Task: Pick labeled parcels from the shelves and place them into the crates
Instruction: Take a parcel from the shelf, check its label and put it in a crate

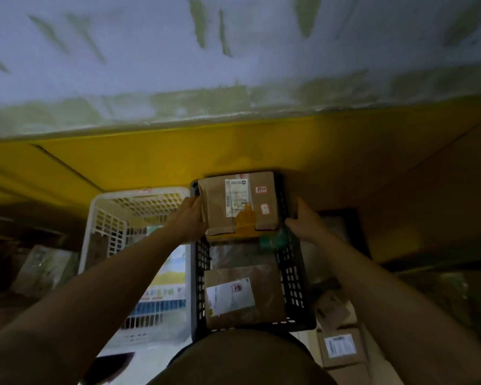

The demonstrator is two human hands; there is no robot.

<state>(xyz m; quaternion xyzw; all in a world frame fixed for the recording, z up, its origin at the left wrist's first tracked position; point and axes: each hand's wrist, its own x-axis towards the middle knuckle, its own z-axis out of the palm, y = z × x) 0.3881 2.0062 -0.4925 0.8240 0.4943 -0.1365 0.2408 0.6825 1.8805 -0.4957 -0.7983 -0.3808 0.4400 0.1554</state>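
Note:
A brown cardboard parcel (239, 204) with a white shipping label and small stickers hangs over the far end of the black crate (293, 276). My left hand (188, 220) grips its left side and my right hand (303, 220) grips its right side. Inside the black crate lies another brown parcel (243, 295) with a white label, a clear plastic-wrapped item and something green beyond it. To the left stands a white crate (106, 218) holding a colourful printed package (164, 284).
A yellow surface (150, 159) runs across behind the crates below a pale wall. Labelled boxes (340, 347) lie at the lower right. Dim parcels sit on the left (42, 268) and right. My knee fills the bottom centre.

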